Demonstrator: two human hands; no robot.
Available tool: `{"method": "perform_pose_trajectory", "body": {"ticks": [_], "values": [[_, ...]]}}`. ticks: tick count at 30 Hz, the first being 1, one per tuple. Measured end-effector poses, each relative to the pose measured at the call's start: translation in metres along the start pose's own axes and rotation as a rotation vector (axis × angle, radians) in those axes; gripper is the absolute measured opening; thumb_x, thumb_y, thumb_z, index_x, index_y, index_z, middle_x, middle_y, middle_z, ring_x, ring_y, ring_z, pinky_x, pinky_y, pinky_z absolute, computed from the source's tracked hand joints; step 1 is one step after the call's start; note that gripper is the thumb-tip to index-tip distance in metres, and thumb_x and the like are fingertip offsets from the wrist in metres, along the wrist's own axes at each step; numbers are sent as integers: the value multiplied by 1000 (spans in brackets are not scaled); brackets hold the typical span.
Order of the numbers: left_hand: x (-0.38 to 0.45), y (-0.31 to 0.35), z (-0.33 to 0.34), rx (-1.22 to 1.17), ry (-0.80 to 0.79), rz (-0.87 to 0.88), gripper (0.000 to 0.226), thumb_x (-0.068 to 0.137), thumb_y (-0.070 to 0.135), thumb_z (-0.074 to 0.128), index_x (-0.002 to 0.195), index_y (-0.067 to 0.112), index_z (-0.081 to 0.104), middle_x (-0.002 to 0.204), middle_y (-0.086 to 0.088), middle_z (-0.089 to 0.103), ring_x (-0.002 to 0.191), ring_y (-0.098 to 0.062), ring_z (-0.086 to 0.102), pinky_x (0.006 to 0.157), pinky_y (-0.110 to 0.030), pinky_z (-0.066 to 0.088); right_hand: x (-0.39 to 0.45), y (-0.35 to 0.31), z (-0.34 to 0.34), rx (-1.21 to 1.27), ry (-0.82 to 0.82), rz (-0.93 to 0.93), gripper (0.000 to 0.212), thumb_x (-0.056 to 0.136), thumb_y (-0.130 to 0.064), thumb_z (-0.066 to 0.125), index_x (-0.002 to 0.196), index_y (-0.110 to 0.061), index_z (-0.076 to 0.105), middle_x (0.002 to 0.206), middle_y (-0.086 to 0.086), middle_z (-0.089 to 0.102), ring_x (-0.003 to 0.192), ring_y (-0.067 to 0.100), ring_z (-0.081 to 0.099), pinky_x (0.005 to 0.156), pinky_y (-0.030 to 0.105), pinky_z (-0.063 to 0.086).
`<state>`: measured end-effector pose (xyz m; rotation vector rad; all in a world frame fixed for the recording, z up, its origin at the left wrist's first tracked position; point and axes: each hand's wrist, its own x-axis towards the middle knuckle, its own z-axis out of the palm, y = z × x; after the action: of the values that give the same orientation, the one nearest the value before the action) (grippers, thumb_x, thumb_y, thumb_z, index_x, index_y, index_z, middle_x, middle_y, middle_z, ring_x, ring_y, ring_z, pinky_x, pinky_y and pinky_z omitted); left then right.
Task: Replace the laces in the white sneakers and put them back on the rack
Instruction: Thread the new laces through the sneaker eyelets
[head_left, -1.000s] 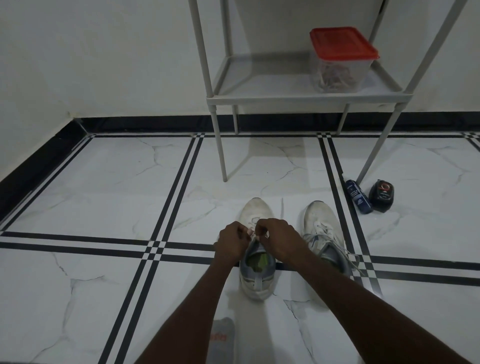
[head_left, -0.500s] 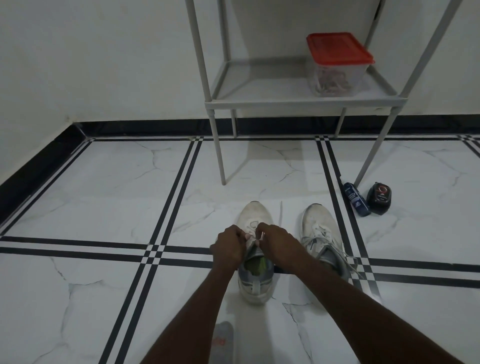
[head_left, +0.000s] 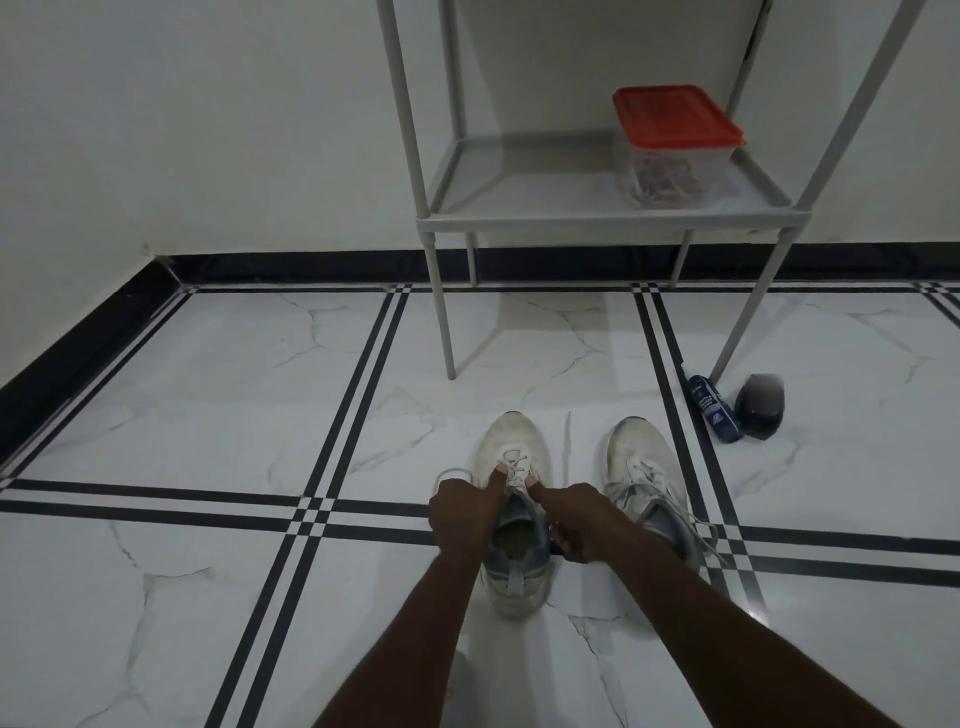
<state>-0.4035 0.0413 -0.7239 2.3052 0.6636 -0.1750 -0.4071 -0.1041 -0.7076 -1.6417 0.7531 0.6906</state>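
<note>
The left hand (head_left: 464, 512) is curling its fingers at the left side of the nearer white sneaker (head_left: 514, 512), thumb pressing by the lace (head_left: 514, 464); whether it is pinching a lace end, I cannot tell. The right hand (head_left: 582, 519) is gripping the sneaker's right side the same way. The second sneaker (head_left: 647, 480) is sitting just beside it on the marble floor (head_left: 208, 415), laces trailing. Farther right, a blue bottle (head_left: 712, 409) and a dark object (head_left: 759, 406) are lying by the rack (head_left: 597, 221), which is holding a red-lidded container (head_left: 675, 148).

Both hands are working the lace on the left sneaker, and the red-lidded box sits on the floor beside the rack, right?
Not quite. In the head view the red-lidded box sits on the rack shelf, not the floor. The rest holds: left hand and right hand work the lace on the left sneaker.
</note>
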Motion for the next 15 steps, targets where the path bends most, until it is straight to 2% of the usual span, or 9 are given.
{"method": "perform_pose_trajectory", "body": {"ticks": [3,6,7,9,11,13,15], "values": [[4,5,2,3,-29,48,65,88,68,58,93,6,75,86,-5,72,92,-23,71,75,-26,48,5,-2,2,94,-38,22,42,82,-46,76,84,-7,62,65,7,56,52,16,52,46,21,44],[8,6,2,-128,-66,37,54,98,56,53,108,8,75,105,-9,75,106,-24,69,94,-29,50,11,-3,2,154,-37,20,17,86,-17,73,89,-4,64,68,9,57,54,18,53,55,30,52],[8,6,1,-186,-73,27,50,101,51,50,112,9,74,109,-9,74,111,-24,67,97,-27,48,13,-3,1,192,-46,58,17,85,-13,73,95,0,66,71,11,58,54,19,53,59,32,54],[8,9,0,-259,-112,-46,38,99,42,59,108,8,74,104,-9,73,112,-26,66,89,-25,51,17,-2,4,269,-81,134,29,85,-18,76,104,1,66,80,12,57,58,19,51,56,30,53],[7,8,4,-335,-122,-84,27,89,35,75,82,9,75,88,-10,75,99,-30,71,86,-31,56,18,-2,7,315,-74,163,35,84,-29,78,101,-2,66,79,10,57,59,18,52,47,25,49],[7,8,6,-352,-122,-60,33,86,37,78,66,11,72,80,-11,75,87,-28,72,88,-36,56,16,-2,7,338,-67,169,35,83,-33,79,94,-3,64,70,9,60,53,17,53,43,23,46],[6,6,7,-335,-150,-45,37,88,40,74,69,9,73,76,-8,74,82,-25,71,82,-30,53,15,0,7,326,-105,180,29,87,-29,76,83,-4,61,52,7,57,39,14,49,38,20,42]]}}
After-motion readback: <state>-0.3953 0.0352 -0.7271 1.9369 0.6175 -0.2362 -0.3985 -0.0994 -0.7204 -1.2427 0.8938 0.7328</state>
